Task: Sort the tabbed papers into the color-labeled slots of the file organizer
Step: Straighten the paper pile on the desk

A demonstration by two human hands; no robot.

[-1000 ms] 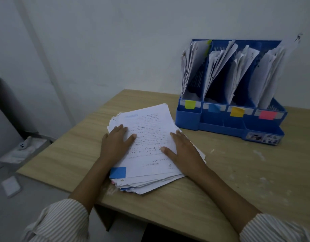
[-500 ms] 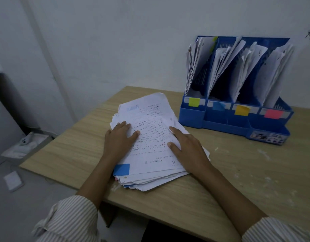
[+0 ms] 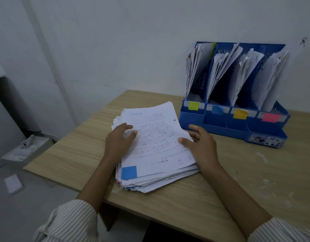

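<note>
From the head view, a stack point(image 3: 154, 151) of printed papers lay on the wooden desk point(image 3: 246, 186), its top sheet point(image 3: 156, 137) carrying a blue tab point(image 3: 129, 172) at the near left corner. The left hand point(image 3: 118, 143) rested on the left part of the stack, palm down, its fingers bent at the knuckles with the tips on the top sheet; whether it was pinching the paper or only pressing it could not be told. The right hand point(image 3: 201, 145) lay at the right edge of the stack, thumb on top of the sheet and fingers spread loosely beyond the edge, apparently under the lifted margin, so it seemed to hold the top sheet lightly between thumb and fingers. The blue organizer point(image 3: 238, 126) stood against the wall, just beyond the right hand and to the right of the stack. Its four slots were each filled with leaning papers, and their fronts bore labels, left to right: green point(image 3: 193, 106), blue point(image 3: 217, 109), yellow point(image 3: 240, 114), pink point(image 3: 271, 117).
</note>
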